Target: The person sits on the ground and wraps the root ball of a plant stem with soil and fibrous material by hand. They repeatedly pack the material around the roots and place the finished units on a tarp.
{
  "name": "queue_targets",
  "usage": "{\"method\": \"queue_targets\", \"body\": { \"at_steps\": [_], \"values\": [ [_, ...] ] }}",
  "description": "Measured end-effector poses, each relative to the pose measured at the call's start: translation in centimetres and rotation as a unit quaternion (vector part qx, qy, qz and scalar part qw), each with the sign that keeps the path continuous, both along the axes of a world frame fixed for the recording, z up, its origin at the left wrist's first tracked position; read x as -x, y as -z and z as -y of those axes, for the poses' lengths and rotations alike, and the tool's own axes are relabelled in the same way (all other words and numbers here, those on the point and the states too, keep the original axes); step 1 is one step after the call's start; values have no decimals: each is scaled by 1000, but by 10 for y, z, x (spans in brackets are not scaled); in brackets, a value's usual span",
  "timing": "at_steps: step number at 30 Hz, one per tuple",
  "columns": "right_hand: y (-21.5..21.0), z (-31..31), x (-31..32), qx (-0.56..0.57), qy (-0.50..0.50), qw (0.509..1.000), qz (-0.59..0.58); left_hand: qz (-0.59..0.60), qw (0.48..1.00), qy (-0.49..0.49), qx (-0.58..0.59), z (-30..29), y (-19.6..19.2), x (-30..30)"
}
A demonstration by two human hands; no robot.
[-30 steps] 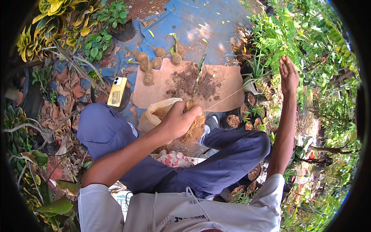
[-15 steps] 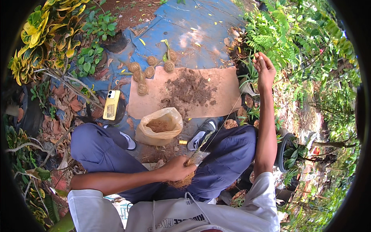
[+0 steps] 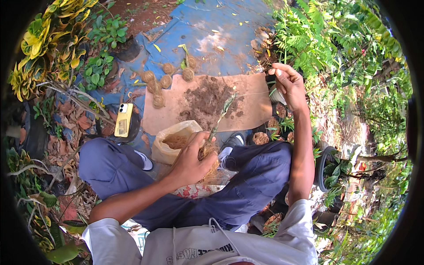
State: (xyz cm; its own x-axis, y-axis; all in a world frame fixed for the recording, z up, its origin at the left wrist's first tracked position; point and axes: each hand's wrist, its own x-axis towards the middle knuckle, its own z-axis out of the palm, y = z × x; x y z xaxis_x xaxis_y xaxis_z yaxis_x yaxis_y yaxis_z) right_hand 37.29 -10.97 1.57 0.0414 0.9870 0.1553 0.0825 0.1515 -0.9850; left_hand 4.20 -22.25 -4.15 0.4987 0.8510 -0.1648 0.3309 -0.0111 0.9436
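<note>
My left hand (image 3: 191, 160) is closed around a ball of brown coir fibre (image 3: 211, 171), held above my lap. From the top of the ball rises a thin green plant cutting (image 3: 226, 108), tilted up and to the right. Out to the right, my right hand (image 3: 290, 86) is raised with thumb and fingers pinched together. A pale thread (image 3: 252, 93) stretches between that pinch and the area of the cutting; where its other end fastens I cannot tell. Just left of the ball stands an open bag (image 3: 160, 152) with loose brown fibre inside.
Several fibre-wrapped balls (image 3: 166, 81) lie at the far left of a brown sheet (image 3: 154, 119) with dark soil (image 3: 207, 99) on it. Blue tarp (image 3: 221, 26) spreads beyond. A yellow phone (image 3: 123, 120) rests at left. Potted plants (image 3: 326, 172) line the right.
My left hand has lifted the fibre ball and cutting forward, away from my body. My right hand has come slightly down and left. The thread now runs nearly level instead of steeply.
</note>
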Motion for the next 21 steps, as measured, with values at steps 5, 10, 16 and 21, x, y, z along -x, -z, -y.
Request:
{"method": "queue_targets", "body": {
  "at_steps": [5, 10, 16, 21],
  "values": [
    [-13, 7, 22, 16, -19, 998, 60, 110, 991, -49, -58, -14, -11, 5],
    [-11, -1, 11, -101, 128, 987, -7, 135, 989, -38, -36, -20, -16, 16],
    [-10, 2, -70, -247, 482, 825, -162, 62, 997, -18, -37, -18, -20, 26],
    [8, 13, -101, -245, 551, 783, -155, -113, 986, 78, -100, -11, -25, 34]
  ]
}}
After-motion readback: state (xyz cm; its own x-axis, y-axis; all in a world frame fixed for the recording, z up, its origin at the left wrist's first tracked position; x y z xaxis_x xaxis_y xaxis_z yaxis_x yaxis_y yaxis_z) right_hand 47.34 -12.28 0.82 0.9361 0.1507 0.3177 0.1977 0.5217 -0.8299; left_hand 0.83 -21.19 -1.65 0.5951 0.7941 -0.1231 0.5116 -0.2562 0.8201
